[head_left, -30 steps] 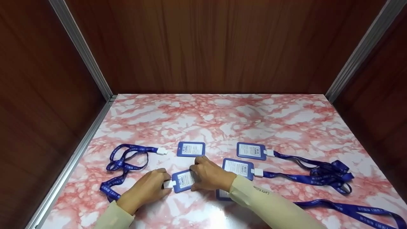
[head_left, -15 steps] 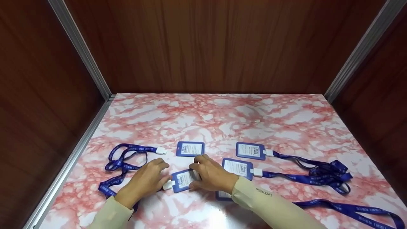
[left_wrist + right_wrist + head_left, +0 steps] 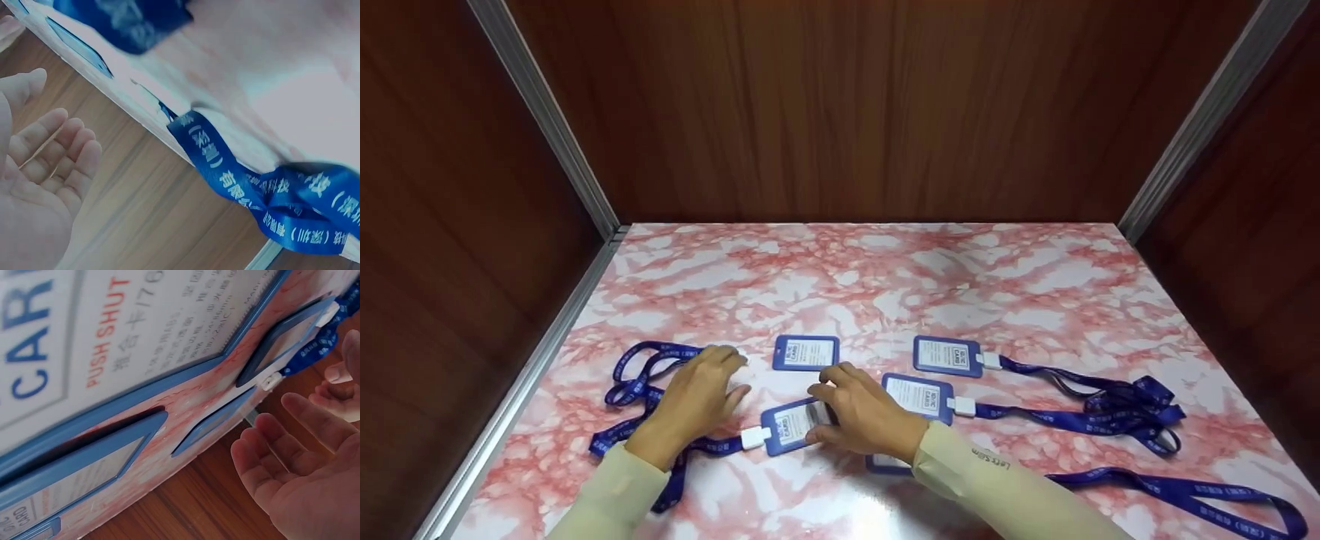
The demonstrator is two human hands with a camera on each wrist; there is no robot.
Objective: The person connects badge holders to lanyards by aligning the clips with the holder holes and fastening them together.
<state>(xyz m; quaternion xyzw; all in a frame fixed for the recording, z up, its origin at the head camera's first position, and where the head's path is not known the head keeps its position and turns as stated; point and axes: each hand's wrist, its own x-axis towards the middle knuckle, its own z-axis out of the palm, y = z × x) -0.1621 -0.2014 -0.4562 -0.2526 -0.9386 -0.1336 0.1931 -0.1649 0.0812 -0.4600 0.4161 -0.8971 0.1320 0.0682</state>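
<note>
My left hand [image 3: 694, 394] hovers over a coiled blue lanyard [image 3: 634, 391] on the left, fingers apart and holding nothing; the hand hides that lanyard's white clip. In the left wrist view its fingers are extended beside the printed blue strap [image 3: 216, 160]. A blue-framed badge holder [image 3: 787, 429] lies tilted near the middle, joined to a white clip [image 3: 753, 438] on another lanyard. At that holder's right end is my right hand [image 3: 862, 412]; the right wrist view shows its fingers loosely bent and not gripping. Behind it lies a badge holder [image 3: 806, 353] without a lanyard.
On the right, a badge holder [image 3: 946, 355] and a second badge holder [image 3: 916, 397] are clipped to bunched lanyards [image 3: 1132, 405]. A further badge holder [image 3: 887, 465] is partly hidden by the right forearm, near a looped strap [image 3: 1207, 499]. Wood panels [image 3: 885, 112] enclose the marbled table [image 3: 877, 277].
My left hand has let go of the white clip beside the tilted badge holder and moved up and left to the coiled lanyard. The right hand has barely moved.
</note>
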